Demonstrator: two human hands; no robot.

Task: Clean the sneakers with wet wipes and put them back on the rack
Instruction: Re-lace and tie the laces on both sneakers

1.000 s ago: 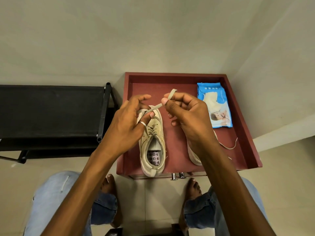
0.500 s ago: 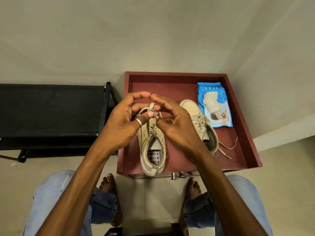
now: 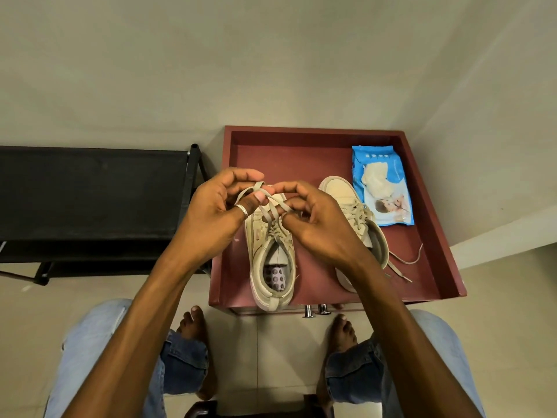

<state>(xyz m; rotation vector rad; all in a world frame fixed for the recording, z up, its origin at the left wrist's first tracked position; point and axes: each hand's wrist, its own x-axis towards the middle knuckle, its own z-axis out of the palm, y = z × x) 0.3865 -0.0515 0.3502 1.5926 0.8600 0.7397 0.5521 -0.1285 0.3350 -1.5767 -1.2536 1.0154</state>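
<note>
- While both hands bunch together over the red bench (image 3: 301,158), the black rack (image 3: 90,200) stands well left of the fingers, with no sneaker on its top shelf yet.
- Left hand (image 3: 217,212): its fingers (image 3: 241,176) and thumb are curled, pinching a loop of the lace (image 3: 271,206).
- A second ago that lace ran as one taut strand between the hands. Now it crosses in loops right under the fingertips, so I'd say a bow is forming!
- Directly below the fingers sits the near sneaker (image 3: 271,267), toe pointing away and heel at the bench's front edge.
- Right hand (image 3: 319,224): it has dropped in from its high pull, and its fingers (image 3: 289,187) now grasp the other side of the lace, almost touching the left fingertips.
- Just right of the fingers, the second sneaker (image 3: 346,200) is back in view, and its loose lace (image 3: 407,260) trails over the bench.
- Further right lies the blue wipes pack (image 3: 381,185), with neither hand on it.
- My read: this shoe is nearly ready for the rack, while the other one is not yet tied.
</note>
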